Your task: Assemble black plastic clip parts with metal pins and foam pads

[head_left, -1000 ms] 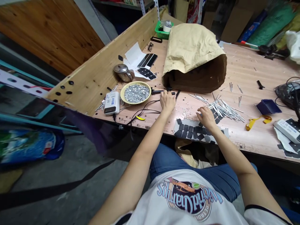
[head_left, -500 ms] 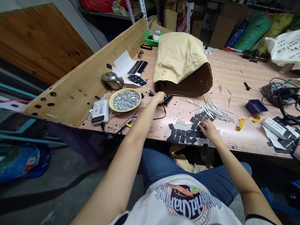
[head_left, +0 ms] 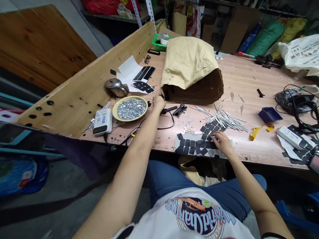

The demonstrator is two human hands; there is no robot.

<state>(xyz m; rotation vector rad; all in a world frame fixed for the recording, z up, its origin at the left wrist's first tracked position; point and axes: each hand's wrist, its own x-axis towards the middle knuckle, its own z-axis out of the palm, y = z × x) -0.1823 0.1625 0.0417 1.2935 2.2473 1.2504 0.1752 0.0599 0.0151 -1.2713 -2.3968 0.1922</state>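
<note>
My left hand [head_left: 158,102] reaches across the wooden table [head_left: 249,79] and is closed round the end of a black tool [head_left: 171,109] lying between the yellow dish of small silver parts [head_left: 130,108] and the brown paper sack [head_left: 190,64]. My right hand [head_left: 222,141] rests with bent fingers on a white sheet of black adhesive pads [head_left: 196,145] near the table's front edge. A heap of thin metal rods [head_left: 225,119] lies just beyond that hand.
A white adapter box [head_left: 102,120] with a black cable and a steel lid [head_left: 115,87] sit left of the dish. More pad sheets [head_left: 142,75] lie behind. To the right are a blue tray [head_left: 268,115], a yellow strip [head_left: 258,130] and tangled black cables [head_left: 296,99].
My left hand has slid left along the table from in front of the sack toward the yellow dish. My right hand has stayed on the pad sheet. The view has shifted slightly.
</note>
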